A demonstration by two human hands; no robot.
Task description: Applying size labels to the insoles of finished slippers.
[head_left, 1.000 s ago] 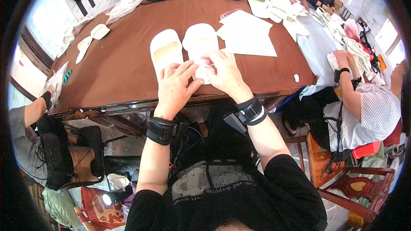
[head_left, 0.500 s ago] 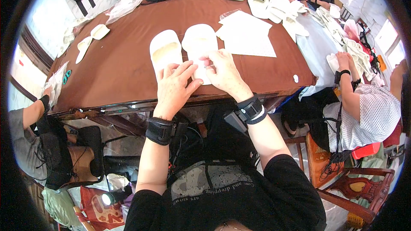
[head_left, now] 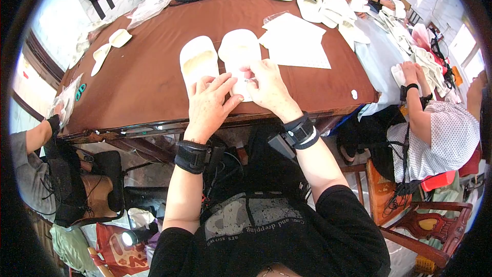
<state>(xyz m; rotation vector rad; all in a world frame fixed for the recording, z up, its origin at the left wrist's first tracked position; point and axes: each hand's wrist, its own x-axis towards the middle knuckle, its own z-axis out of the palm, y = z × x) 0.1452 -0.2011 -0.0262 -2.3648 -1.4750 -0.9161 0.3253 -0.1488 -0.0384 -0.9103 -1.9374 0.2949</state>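
White slipper sole (head_left: 239, 56) lies at upper centre of the frame on the brown table (head_left: 143, 82). The left hand (head_left: 207, 105) rests spread on it; the right hand (head_left: 269, 88) pinches its near end.

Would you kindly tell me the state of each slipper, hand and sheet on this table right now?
left slipper: lying flat on the brown table, sole side up, beside the other slipper.
right slipper: lying flat, near end under both hands.
left hand: fingers spread, resting on the slippers' near ends.
right hand: fingertips pinching at the right slipper.
white sheets: lying flat, stacked loosely.
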